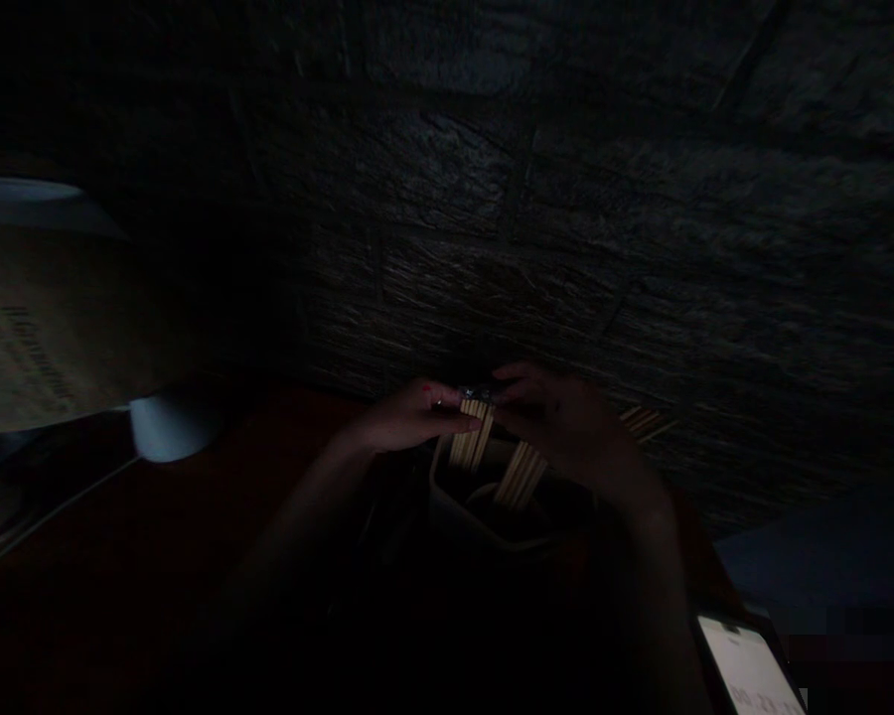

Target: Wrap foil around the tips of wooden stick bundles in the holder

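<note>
The scene is very dark. My left hand pinches a bundle of pale wooden sticks near its top, thumb across the front. A dark patterned band or cap sits at the bundle's top. From the other side, my right hand reaches to this top end with its fingers bent; what they grip is hard to make out. Below both hands stands an open container with a pale rim. More sticks slant out of it, partly behind my right hand.
A rough stone or brick wall rises behind. On the left are a tan printed object, a white rounded object and a thin pale cord. At lower right lies a phone with its screen lit. The surface looks reddish.
</note>
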`<state>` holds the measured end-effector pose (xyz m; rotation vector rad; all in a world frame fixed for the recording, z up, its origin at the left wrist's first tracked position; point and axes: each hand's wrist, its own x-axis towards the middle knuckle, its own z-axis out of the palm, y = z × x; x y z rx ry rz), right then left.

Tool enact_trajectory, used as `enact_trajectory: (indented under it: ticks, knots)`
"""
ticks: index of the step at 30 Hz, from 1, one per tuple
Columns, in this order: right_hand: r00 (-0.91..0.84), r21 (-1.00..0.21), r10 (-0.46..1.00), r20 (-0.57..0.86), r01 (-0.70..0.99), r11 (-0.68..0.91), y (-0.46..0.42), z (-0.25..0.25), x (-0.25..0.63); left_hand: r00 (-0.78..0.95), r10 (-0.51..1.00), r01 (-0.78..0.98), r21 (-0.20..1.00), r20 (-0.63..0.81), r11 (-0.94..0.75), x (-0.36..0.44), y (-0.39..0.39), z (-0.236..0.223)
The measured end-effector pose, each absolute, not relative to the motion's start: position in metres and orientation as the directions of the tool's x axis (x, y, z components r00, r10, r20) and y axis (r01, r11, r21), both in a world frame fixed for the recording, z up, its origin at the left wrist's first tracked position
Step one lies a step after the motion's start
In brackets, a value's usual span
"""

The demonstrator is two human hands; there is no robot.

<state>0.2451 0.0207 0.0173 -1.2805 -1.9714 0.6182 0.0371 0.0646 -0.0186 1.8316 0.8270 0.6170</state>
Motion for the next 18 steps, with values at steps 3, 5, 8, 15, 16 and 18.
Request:
enact_trajectory:
  ticks: [3,5,8,15,16,18]
  knots:
    - [-0.255,-0.704,0.926,0.28,0.6,0.379,0.0203,0.0202,0.2405,0.628,0.777,0.272,0.926,0.034,-0.26,0.0369,0.0646,-0.0187]
    - [-0.239,-0.707,0.931,0.275,0.607,0.364,0.0202,0.0216,0.2381,0.623,0.782,0.275,0.928,0.027,-0.251,0.0365,0.0651,-0.0194]
    - [-0.221,-0.702,0.939,0.265,0.623,0.345,0.021,0.0215,0.2363,0.627,0.779,0.268,0.935,0.012,-0.231,0.036,0.0666,-0.0209]
    - [-0.237,-0.689,0.931,0.277,0.626,0.364,0.0231,0.0182,0.2366,0.653,0.757,0.216,0.953,0.02,-0.212,0.036,0.0676,-0.0212]
    - [-0.233,-0.687,0.933,0.273,0.632,0.359,0.0227,0.0187,0.2362,0.653,0.758,0.217,0.954,0.016,-0.207,0.0361,0.0673,-0.0212]
    - [-0.224,-0.679,0.94,0.257,0.65,0.341,0.0217,0.0202,0.2355,0.647,0.762,0.228,0.953,0.004,-0.199,0.0364,0.0669,-0.0214]
